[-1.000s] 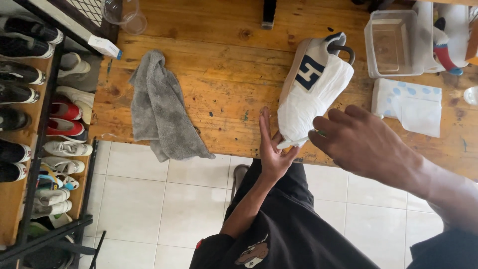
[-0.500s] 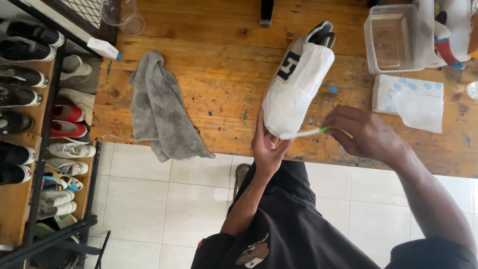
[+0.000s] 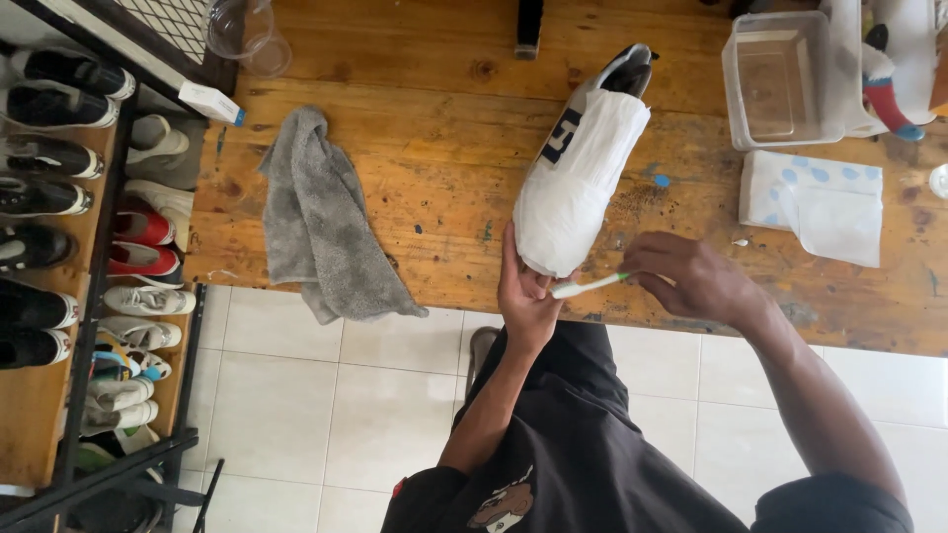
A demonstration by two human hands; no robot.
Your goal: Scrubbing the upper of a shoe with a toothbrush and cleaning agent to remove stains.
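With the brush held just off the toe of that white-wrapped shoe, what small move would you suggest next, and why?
Probably bring the toothbrush head onto the toe of the wrapped shoe. The left hand already steadies the toe over the table edge, and the right hand pinches the brush with its head pointing at the toe, seemingly just short of it.

Black printed T-shirt (image 3: 583,464), bare forearms

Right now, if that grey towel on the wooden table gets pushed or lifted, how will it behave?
The grey towel looks floppy: it lies crumpled in soft folds, so it would probably bunch rather than slide. One end hangs over the table edge, so a push that way might drag it off. It seems light and unbreakable.
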